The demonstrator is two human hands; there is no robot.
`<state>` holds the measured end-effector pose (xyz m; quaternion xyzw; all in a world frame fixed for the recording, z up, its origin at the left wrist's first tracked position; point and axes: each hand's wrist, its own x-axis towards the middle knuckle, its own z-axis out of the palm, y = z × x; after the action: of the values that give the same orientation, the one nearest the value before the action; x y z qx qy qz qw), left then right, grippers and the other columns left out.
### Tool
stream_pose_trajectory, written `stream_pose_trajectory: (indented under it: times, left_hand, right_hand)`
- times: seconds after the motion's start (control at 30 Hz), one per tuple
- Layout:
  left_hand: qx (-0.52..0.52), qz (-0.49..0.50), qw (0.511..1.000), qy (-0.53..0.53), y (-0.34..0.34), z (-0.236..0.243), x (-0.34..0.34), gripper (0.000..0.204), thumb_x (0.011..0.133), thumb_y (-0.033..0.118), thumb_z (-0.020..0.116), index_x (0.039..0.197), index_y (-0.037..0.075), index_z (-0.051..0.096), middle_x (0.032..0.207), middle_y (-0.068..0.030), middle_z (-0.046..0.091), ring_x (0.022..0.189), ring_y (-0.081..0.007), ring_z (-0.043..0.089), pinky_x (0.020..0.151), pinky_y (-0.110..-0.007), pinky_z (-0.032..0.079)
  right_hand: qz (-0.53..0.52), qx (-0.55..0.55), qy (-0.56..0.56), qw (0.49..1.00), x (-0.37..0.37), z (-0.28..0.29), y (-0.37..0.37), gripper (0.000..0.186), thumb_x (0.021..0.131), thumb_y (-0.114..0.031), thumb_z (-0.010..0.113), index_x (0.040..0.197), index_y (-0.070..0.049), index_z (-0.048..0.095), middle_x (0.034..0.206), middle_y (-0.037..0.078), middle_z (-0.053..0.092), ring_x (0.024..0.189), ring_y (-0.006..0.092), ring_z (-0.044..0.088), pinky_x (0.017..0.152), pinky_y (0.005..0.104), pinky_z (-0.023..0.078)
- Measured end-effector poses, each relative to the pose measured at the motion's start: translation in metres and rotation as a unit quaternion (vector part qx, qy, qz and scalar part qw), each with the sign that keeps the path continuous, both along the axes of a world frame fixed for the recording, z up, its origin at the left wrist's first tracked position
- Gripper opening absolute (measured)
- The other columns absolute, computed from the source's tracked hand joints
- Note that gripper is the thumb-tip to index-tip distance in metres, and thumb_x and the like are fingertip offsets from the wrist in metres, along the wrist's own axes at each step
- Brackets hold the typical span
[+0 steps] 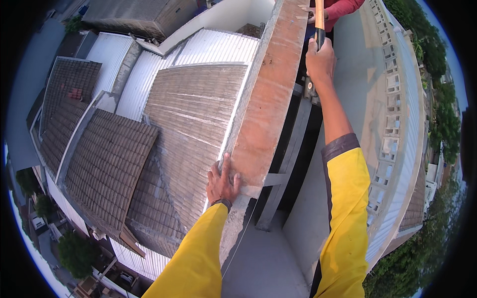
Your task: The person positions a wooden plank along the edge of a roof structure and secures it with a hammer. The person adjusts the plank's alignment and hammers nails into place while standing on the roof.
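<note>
My left hand [223,185] rests with its fingers spread on the near left corner of a long reddish-brown board [263,114], beside the rough concrete edge. The board runs away from me along the top of a wall. My right hand [320,58] is raised at the board's right side, closed round the black grip of a wooden-handled tool [320,20]. The tool's far end passes out of the picture at the top, so its kind is unclear. Just below that hand is a dark metal piece [310,88] with a round end; whether it joins the tool cannot be made out.
A co-worker's red sleeve [344,7] and hand [311,15] are at the board's far end. Grey framing bars [288,164] cross a deep gap on the right. Tiled roofs [194,104] lie far below at left. A pierced block parapet [391,99] runs along the right.
</note>
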<state>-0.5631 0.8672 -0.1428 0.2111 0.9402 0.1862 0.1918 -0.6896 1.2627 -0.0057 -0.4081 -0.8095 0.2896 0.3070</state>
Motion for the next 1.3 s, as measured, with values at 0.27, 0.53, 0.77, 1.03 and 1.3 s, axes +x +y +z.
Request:
stream_pose_trajectory:
  times: [0.27, 0.53, 0.77, 1.03, 1.3]
  left_hand:
    - [-0.007, -0.006, 1.0, -0.008, -0.002, 0.0, 0.001, 0.084, 0.093, 0.041, 0.067, 0.166, 0.035, 0.026, 0.146, -0.0207, 0.047, 0.124, -0.0419, 0.054, 0.093, -0.055, 0.055]
    - [-0.014, 0.006, 1.0, -0.026, 0.004, 0.004, -0.006, 0.084, 0.094, 0.041, 0.067, 0.167, 0.035, 0.025, 0.148, -0.0196, 0.047, 0.125, -0.041, 0.054, 0.095, -0.054, 0.055]
    - [-0.016, -0.005, 1.0, -0.002, -0.002, 0.003, 0.001, 0.084, 0.094, 0.041, 0.067, 0.166, 0.035, 0.026, 0.146, -0.0198, 0.048, 0.123, -0.0406, 0.055, 0.095, -0.053, 0.055]
    - [-0.003, -0.019, 1.0, 0.006, 0.004, 0.0, -0.001, 0.084, 0.093, 0.04, 0.067, 0.166, 0.034, 0.027, 0.145, -0.021, 0.048, 0.121, -0.042, 0.055, 0.094, -0.054, 0.055]
    - [-0.013, -0.003, 1.0, -0.009, 0.0, 0.003, 0.001, 0.085, 0.093, 0.039, 0.068, 0.166, 0.034, 0.026, 0.145, -0.0201, 0.048, 0.121, -0.041, 0.055, 0.093, -0.053, 0.055]
  right_hand:
    - [-0.034, 0.196, 0.252, 0.947, -0.027, 0.043, 0.009, 0.027, 0.102, -0.025, 0.062, 0.11, 0.001, 0.058, 0.09, 0.025, 0.07, 0.087, 0.0445, 0.07, 0.08, 0.0497, 0.053]
    - [-0.012, -0.198, -0.151, 0.968, 0.001, -0.027, 0.001, 0.035, 0.104, -0.031, 0.059, 0.118, 0.001, 0.061, 0.096, 0.021, 0.072, 0.073, 0.0312, 0.074, 0.055, 0.0402, 0.057]
    - [0.01, 0.127, 0.165, 0.978, -0.003, 0.02, 0.024, 0.029, 0.104, -0.028, 0.061, 0.104, 0.001, 0.056, 0.077, 0.014, 0.065, 0.052, 0.0258, 0.064, 0.051, 0.0399, 0.051]
    - [-0.038, -0.237, -0.136, 0.961, -0.011, -0.035, 0.023, 0.028, 0.103, -0.024, 0.061, 0.109, 0.004, 0.06, 0.095, 0.029, 0.07, 0.09, 0.0479, 0.07, 0.083, 0.0518, 0.056]
    - [-0.01, 0.047, 0.05, 0.998, 0.0, -0.01, 0.016, 0.029, 0.103, -0.028, 0.061, 0.107, 0.0, 0.059, 0.085, 0.02, 0.068, 0.072, 0.0337, 0.067, 0.066, 0.047, 0.053]
